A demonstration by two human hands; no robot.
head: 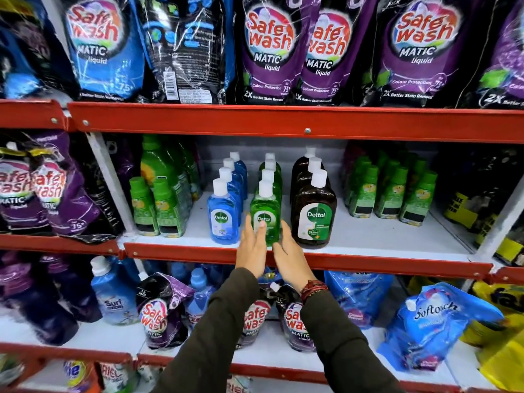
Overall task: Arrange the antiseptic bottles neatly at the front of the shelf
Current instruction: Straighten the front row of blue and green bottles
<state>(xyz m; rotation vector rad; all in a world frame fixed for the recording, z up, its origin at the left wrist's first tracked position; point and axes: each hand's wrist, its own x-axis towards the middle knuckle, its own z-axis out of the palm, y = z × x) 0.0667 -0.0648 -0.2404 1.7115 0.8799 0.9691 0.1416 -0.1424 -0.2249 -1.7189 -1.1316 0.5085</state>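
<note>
Three rows of Dettol antiseptic bottles with white caps stand on the middle shelf point(368, 234). The front blue bottle point(222, 214) is on the left, the front green bottle point(265, 207) in the middle and the larger front brown bottle point(313, 219) on the right; more bottles line up behind each. My left hand point(252, 249) and my right hand point(289, 256) are open with fingers straight, one on each side of the green bottle's base. The left fingertips overlap its label; whether either hand touches it is unclear.
Small green bottles point(158, 211) stand left of the Dettol rows and more green bottles point(391, 194) to the right. Safewash pouches point(269, 52) fill the shelf above. Detergent pouches and bottles point(113, 296) crowd the shelf below. A red shelf lip point(181, 251) runs along the front.
</note>
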